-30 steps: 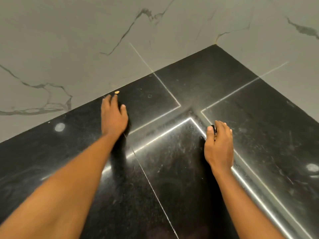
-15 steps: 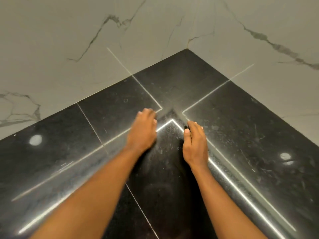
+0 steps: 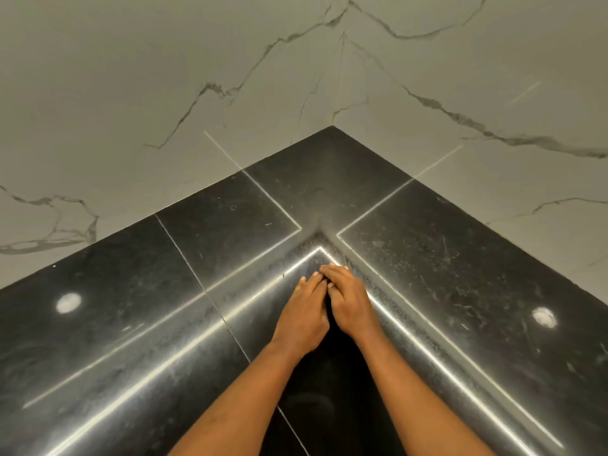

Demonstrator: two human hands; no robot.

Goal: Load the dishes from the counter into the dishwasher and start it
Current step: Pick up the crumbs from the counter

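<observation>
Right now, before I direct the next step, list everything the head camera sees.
counter: one, black polished stone, L-shaped, running into the wall corner
wall: two faces, pale grey marble with dark veins, behind the counter
light reflections: two, white, round, one on each wing of the counter
left hand: one, at the counter's inner corner edge, fingertips touching the right hand
right hand: one, beside it, fingers over the left's; any held item is hidden

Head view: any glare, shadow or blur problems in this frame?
Head view: two round lamp reflections glare on the glossy black stone counter, bright streaks run along its rounded edge; head view: deep shadow pools under the left hand and right hand, both sharp; the grey veined marble wall is evenly lit.
</observation>
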